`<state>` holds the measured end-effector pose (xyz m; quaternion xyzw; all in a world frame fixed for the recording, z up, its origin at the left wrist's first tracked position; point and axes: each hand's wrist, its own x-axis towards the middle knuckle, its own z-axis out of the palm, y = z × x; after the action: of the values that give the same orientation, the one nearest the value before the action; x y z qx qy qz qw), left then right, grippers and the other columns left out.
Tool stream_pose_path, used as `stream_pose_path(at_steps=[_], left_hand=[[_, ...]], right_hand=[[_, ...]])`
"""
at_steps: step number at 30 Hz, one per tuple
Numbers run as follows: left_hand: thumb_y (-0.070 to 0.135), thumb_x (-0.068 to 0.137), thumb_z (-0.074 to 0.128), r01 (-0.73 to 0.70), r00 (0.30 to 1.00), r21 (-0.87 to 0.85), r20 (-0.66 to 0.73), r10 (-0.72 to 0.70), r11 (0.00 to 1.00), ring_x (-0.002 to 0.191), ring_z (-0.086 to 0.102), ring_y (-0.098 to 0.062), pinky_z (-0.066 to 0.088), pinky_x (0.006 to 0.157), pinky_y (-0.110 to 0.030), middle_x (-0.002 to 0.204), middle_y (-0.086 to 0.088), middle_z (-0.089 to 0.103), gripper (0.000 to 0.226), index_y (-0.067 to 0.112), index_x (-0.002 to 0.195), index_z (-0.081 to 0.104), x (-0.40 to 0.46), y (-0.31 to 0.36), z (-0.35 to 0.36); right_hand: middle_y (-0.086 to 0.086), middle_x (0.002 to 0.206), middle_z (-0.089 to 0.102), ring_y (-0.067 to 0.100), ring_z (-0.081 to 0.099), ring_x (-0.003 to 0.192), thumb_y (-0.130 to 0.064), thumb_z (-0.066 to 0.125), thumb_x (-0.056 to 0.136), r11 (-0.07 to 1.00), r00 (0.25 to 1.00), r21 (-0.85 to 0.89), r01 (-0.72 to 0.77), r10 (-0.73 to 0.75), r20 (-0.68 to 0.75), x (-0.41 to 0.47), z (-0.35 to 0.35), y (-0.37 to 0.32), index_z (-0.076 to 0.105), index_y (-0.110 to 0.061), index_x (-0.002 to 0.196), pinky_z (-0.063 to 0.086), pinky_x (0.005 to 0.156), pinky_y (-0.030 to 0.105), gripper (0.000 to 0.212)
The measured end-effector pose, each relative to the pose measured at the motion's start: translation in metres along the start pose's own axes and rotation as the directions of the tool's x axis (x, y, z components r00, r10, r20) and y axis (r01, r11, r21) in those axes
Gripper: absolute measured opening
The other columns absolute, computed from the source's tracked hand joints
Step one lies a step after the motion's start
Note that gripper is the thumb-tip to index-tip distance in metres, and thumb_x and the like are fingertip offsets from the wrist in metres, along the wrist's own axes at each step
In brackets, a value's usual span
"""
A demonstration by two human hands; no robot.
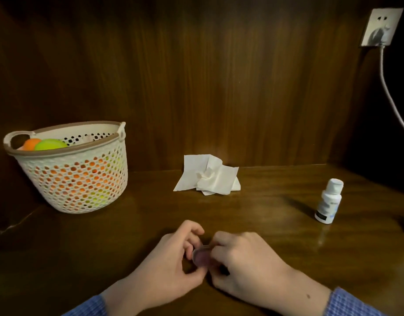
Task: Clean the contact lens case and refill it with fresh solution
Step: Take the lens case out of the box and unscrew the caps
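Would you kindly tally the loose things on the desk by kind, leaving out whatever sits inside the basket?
Basket: 1
Crumpled tissue: 1
Solution bottle: 1
Lens case, held between left hand and right hand: 1
Total: 4

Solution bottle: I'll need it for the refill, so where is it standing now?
In the head view the solution bottle stands upright on the desk at the right, beyond the right hand and right of the crumpled tissue.
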<state>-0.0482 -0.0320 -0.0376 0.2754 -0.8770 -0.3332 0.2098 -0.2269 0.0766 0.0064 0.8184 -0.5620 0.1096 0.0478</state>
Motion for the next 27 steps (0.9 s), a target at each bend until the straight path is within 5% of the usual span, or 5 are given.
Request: stream_pose_path(at_steps=[3,7,16,20,27], left_hand=[[0.040,0.075,0.080,0.004,1.000,-0.007,0.010,-0.004,1.000,0.091,0.065,-0.010,0.053,0.072,-0.017,0.101,0.020,0.066,0.058,0.060,0.113,0.040,0.003,0.000,-0.002],[0.038,0.075,0.081,0.029,1.000,-0.016,0.013,-0.029,0.999,0.094,0.066,-0.011,0.055,0.075,-0.020,0.103,0.021,0.068,0.057,0.059,0.111,0.042,0.003,0.001,-0.006],[0.025,0.077,0.085,0.034,0.999,-0.060,-0.013,-0.035,0.998,0.089,0.068,-0.015,0.056,0.075,-0.022,0.104,0.010,0.073,0.055,0.050,0.106,0.047,0.001,0.004,-0.010],[0.031,0.075,0.086,0.047,0.999,-0.079,-0.006,-0.047,0.996,0.091,0.069,-0.014,0.057,0.077,-0.022,0.105,0.009,0.073,0.057,0.046,0.114,0.047,0.001,0.004,-0.012],[0.045,0.068,0.089,0.101,0.995,-0.018,-0.018,-0.101,0.995,0.105,0.063,0.004,0.050,0.087,-0.021,0.109,0.025,0.071,0.071,0.052,0.120,0.042,-0.001,0.003,-0.013]], right_hand=[[0.006,0.108,0.065,0.028,0.066,0.084,-0.035,0.049,0.095,0.997,0.999,-0.070,0.029,-0.027,0.035,0.005,0.000,-0.005,0.072,-0.014,0.111,0.056,0.073,0.044,0.035],[0.000,0.077,0.067,0.018,0.061,0.058,-0.031,0.061,0.086,0.991,0.999,-0.124,0.050,-0.053,-0.015,0.005,-0.002,-0.007,0.074,-0.017,0.084,0.049,0.049,0.032,0.019],[-0.002,0.066,0.064,0.018,0.057,0.051,-0.025,0.062,0.083,0.990,0.986,-0.127,0.065,-0.084,-0.147,0.004,0.009,-0.004,0.069,-0.016,0.070,0.049,0.043,0.034,0.018],[-0.006,0.079,0.067,0.015,0.061,0.062,-0.034,0.049,0.092,0.996,0.985,-0.060,0.059,-0.068,-0.158,0.005,0.012,0.002,0.074,-0.020,0.083,0.054,0.055,0.036,0.030],[-0.017,0.105,0.074,0.000,0.069,0.093,-0.045,0.060,0.098,0.937,0.984,0.349,0.012,0.051,-0.170,-0.001,0.017,0.029,0.074,-0.032,0.116,0.058,0.080,0.021,0.026]])
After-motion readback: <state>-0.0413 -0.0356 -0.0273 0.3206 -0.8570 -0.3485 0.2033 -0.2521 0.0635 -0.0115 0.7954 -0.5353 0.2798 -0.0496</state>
